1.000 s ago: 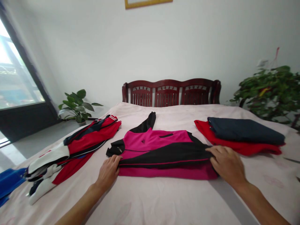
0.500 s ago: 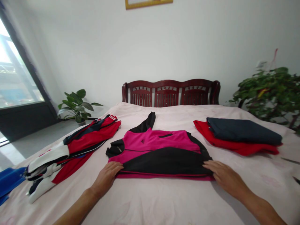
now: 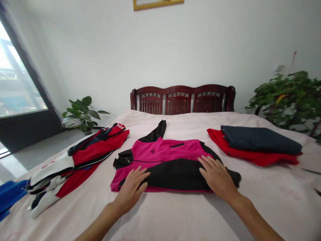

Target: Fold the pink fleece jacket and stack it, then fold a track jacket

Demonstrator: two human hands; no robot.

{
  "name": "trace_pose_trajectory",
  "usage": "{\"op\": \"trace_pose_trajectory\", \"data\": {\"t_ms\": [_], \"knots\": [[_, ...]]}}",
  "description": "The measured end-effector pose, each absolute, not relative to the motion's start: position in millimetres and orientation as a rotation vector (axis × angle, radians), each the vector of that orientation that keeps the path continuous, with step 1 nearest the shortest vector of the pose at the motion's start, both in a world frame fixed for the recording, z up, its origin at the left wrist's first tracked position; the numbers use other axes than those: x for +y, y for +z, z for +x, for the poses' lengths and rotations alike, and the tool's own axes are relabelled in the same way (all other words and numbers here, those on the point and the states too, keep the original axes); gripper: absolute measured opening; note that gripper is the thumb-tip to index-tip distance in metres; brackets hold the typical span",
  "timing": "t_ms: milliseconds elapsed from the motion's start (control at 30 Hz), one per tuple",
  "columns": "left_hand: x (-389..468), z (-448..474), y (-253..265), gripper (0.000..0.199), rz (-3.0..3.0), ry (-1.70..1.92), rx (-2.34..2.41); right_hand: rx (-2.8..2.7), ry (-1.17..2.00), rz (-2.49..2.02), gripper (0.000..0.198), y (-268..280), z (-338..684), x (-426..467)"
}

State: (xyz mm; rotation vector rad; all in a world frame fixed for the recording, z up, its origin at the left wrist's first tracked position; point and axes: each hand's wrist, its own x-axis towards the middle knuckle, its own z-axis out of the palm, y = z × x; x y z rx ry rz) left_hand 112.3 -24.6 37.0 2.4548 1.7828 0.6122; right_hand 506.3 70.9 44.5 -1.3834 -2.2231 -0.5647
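Observation:
A pink and black jacket (image 3: 175, 170) lies on the bed with its collar to the left. Its near black sleeve is folded across the body, while the far sleeve stretches out toward the headboard. My left hand (image 3: 134, 185) is over the near left part of the jacket, palm down and fingers apart. Over the right part of the folded sleeve is my right hand (image 3: 215, 174), its fingers spread as well. Neither hand grips the cloth; whether the palms press on it I cannot tell.
To the right sits a folded dark blue garment (image 3: 260, 140) on a folded red one (image 3: 265, 157). A loose pile of red, white and navy clothes (image 3: 95, 150) lies left, with a blue garment (image 3: 11, 195) beside it. Behind stands a wooden headboard (image 3: 178, 100).
Both hands have let go of the jacket's near edge and moved inward over it. The sleeve's cuff end now sticks out past the hem at the right.

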Motion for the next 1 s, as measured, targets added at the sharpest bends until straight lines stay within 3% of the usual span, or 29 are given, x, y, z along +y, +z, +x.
{"op": "trace_pose_trajectory", "data": {"t_ms": [367,800,1000], "knots": [[5.4,112.7,-3.2,0.055,2.589,0.352,1.952,-2.092,-0.705,-1.651,0.046,-8.4,547.3,67.0],[1.4,107.6,-4.8,0.054,2.484,0.443,2.055,-1.846,-0.167,-1.838,0.053,-8.3,565.1,75.3],[1.6,108.1,-1.9,0.053,2.432,0.447,2.055,-1.818,-0.066,-1.860,0.057,-5.2,564.5,75.0]]}}
